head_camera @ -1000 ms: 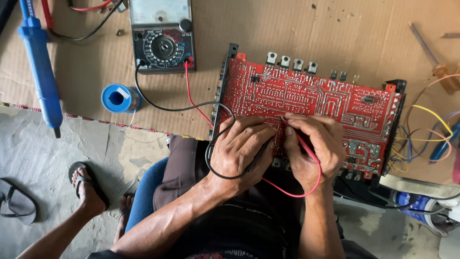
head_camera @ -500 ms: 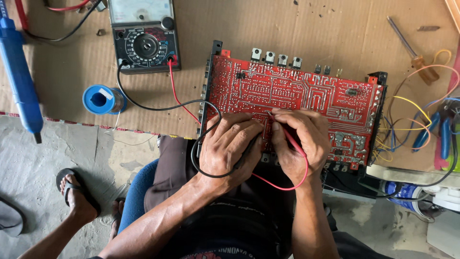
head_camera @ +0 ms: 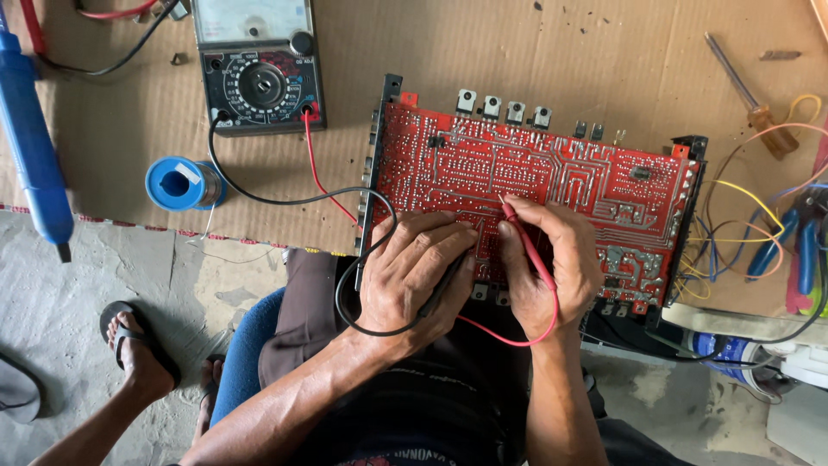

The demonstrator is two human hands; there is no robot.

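A: How far along?
B: Both probes sit on the red circuit board (head_camera: 535, 181): left hand (head_camera: 410, 276) has fingers closed round the black probe (head_camera: 440, 289), right hand (head_camera: 548, 267) pinches the red probe (head_camera: 522, 229).
A: What's unclear?
B: The black tip is hidden; the meter (head_camera: 259, 65) is cut off.

— What is lying beyond the hands?
— A sheet of brown cardboard (head_camera: 517, 43) is covering the ground there, taking soft daylight.
— And to their left?
— Grey concrete floor (head_camera: 78, 285) is showing, stained and cracked, meeting the cardboard's edge.
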